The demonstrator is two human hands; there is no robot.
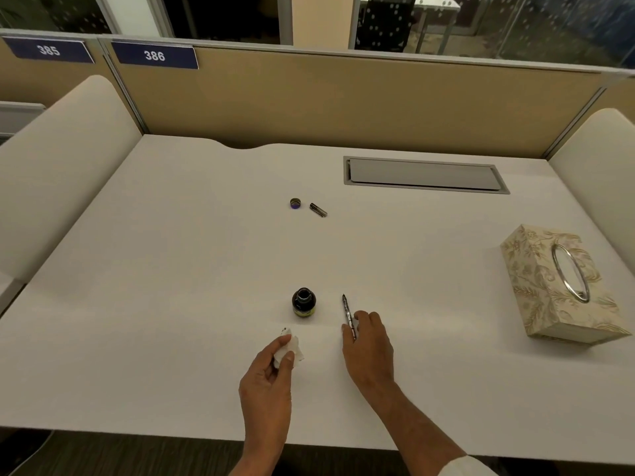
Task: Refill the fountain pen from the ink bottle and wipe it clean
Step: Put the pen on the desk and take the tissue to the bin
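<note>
A small dark ink bottle (303, 302) stands open near the front middle of the white desk (171, 269). Just right of it, my right hand (369, 348) pinches the fountain pen (347, 312) by its rear part, nib pointing away from me. My left hand (266, 383) grips a crumpled white tissue (290, 348) with a small ink spot, just in front of the bottle. Farther back lie the bottle cap (295, 203) and the pen cap (318, 209), side by side.
A patterned tissue box (556, 286) with a metal ring opening sits at the right. A grey cable hatch (424, 175) is set into the desk at the back right. Partition walls close off the back and both sides.
</note>
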